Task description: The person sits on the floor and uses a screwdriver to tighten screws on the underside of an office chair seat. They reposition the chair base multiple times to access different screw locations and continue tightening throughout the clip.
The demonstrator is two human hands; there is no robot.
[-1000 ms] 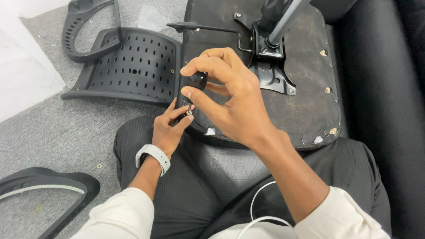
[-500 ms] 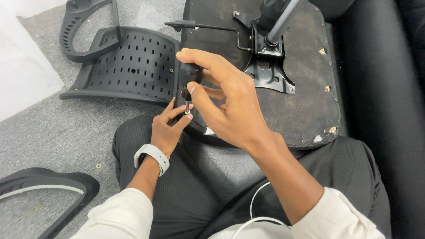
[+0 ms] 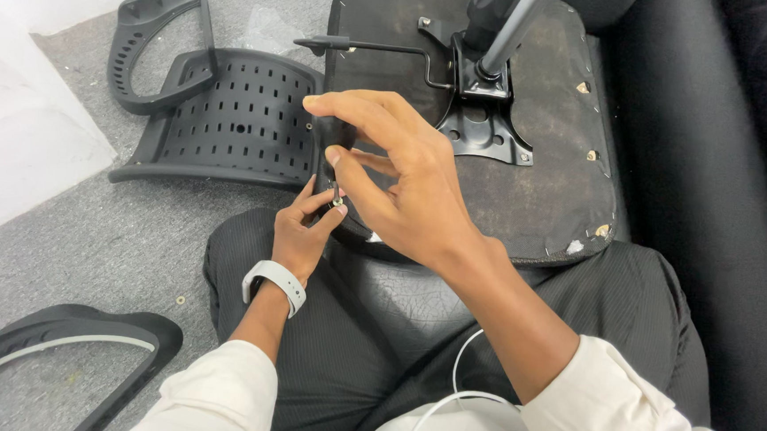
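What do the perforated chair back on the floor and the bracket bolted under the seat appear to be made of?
Perforated chair back: likely moulded plastic, matte black, with even rows of slots and rounded edges. Bracket: looks like painted or coated steel, black with a slight sheen, thin pressed plate with bolt holes.

Bright, even indoor light, soft shadows, sharp focus, mild wide-angle stretch at the edges.

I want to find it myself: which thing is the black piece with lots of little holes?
Start at the upturned chair seat across the person's lap. On the grey carpet beside it lies the perforated black backrest, curved, with an armrest loop on its far edge. Only it has rows of small slots; the frame near the left elbow is open.
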